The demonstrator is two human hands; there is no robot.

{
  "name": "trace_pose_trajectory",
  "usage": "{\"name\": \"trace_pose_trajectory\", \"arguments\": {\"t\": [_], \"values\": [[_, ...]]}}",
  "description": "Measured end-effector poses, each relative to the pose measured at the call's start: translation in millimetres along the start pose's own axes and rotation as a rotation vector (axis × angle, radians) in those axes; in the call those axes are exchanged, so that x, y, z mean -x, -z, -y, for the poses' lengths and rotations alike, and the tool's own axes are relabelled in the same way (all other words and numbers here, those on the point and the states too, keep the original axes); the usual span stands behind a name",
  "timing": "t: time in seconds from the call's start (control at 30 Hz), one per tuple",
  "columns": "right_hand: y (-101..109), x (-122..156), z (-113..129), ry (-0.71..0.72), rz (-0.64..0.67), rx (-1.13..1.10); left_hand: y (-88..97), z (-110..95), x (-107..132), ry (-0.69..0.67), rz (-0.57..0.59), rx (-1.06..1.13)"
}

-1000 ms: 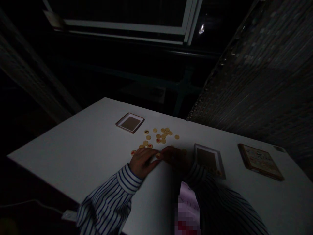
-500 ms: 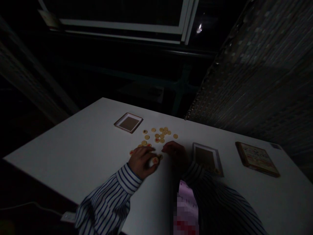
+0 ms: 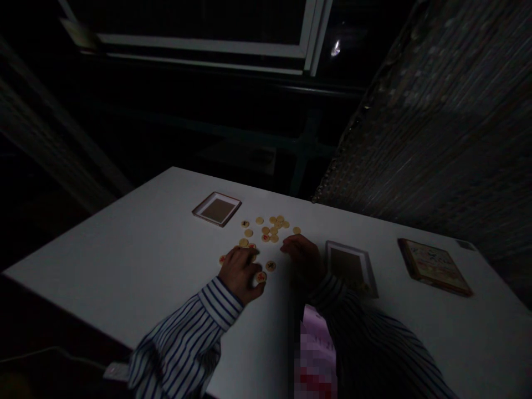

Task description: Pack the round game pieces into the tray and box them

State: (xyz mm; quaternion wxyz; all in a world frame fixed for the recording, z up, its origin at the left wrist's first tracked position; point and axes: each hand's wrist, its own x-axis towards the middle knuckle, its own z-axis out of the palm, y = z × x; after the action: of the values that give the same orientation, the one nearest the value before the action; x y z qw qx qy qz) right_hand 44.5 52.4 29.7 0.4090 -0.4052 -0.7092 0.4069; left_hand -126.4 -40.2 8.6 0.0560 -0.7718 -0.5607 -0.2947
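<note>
Several round yellow game discs [image 3: 272, 228] with red or black marks lie scattered on a white table [image 3: 145, 249]. My left hand [image 3: 239, 272] rests curled among the nearer discs, its thumb touching a red-marked disc [image 3: 260, 277]. A black-marked disc [image 3: 270, 265] lies just right of it. My right hand [image 3: 301, 256] is in shadow with its fingers bent down onto the table near the pile; I cannot make out whether they hold a disc. Both arms wear striped sleeves.
A small white-rimmed tray [image 3: 216, 208] sits beyond the discs at the left. A second tray [image 3: 351, 267] lies right of my right hand, and a brown box lid [image 3: 434, 265] further right. A textured wall [image 3: 436, 138] rises at the right; the room is dark.
My hands have drawn apart. The left hand pulled back toward me, leaving two marked discs exposed beside it. The right hand shifted forward toward the pile.
</note>
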Motion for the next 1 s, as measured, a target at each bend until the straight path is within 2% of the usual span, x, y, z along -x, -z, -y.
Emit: {"name": "trace_pose_trajectory", "arguments": {"t": [0.2,0.4,0.6,0.8,1.0], "values": [[1.2,-4.1,1.6,-0.020,-0.007,-0.026,-0.2,1.8,1.4,0.006,0.007,0.009],[13.6,-9.0,19.4,0.001,-0.071,-0.101,5.4,1.6,-0.2,-0.038,0.011,0.006],[38.2,4.9,31.2,0.027,-0.038,0.025,9.7,-20.9,-18.4,-0.064,0.100,0.032],[55.8,24.5,21.3,0.127,-0.053,0.247,-5.4,-50.7,-46.6,-0.137,0.251,0.130],[53.9,26.9,1.7,0.206,-0.089,0.371,-26.2,-50.8,-40.7,-0.111,0.341,0.160]]}}
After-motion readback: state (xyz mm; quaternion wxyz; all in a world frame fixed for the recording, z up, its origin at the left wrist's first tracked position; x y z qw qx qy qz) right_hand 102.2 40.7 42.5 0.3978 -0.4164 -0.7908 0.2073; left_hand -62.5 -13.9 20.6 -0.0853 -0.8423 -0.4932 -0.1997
